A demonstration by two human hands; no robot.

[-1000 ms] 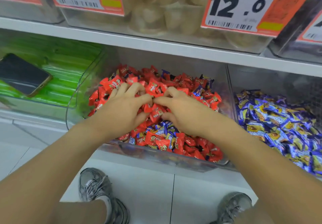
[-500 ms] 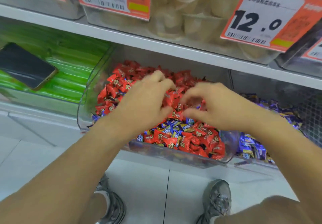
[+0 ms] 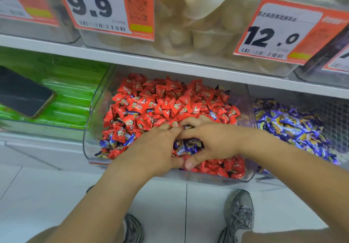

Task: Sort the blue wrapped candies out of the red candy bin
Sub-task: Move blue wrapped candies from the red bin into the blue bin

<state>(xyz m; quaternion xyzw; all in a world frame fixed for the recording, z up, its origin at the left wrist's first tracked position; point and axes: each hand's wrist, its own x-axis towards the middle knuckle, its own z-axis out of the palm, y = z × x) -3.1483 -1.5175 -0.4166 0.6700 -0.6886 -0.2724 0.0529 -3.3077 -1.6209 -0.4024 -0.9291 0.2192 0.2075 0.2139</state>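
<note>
Blue candies (image 3: 186, 146): a small cluster shows in the gap framed by both hands, near the front of the red bin; more lie at the front left corner (image 3: 111, 142) and a few are scattered deeper in the pile.
Left hand (image 3: 153, 152): palm down on the candies, fingers stretched forward and slightly bent, thumb tip just beside the right thumb. It presses on the heap; whether it has hold of any candy I cannot tell.
Right hand (image 3: 215, 142): palm down, fingers reaching left to meet the left fingertips, thumb pointing down and forward. Together the hands ring the blue cluster; no closed pinch is visible, and what lies under the palm is hidden.
Step in hand: likely corralling the ringed blue pieces so they can be scooped out.
Red candies (image 3: 170, 101): fill most of the bin, heaped toward the back, touching the blue ones all round.
Red bin (image 3: 90, 129): clear plastic, on the lower shelf, front lip low.
Blue bin (image 3: 294, 125): just beside it on the right, full of blue candies, the likely drop place.
Phone (image 3: 22, 95): rests on the green bin to the left, well apart from the hands.
Risk: a two-hand scoop may carry red pieces along, since they are mixed in tight.
Risk: slick wrappers may slip between fingers and spill over the low lip to the floor (image 3: 56, 195).
Risk: pressing down may bury blue pieces under red.
</note>
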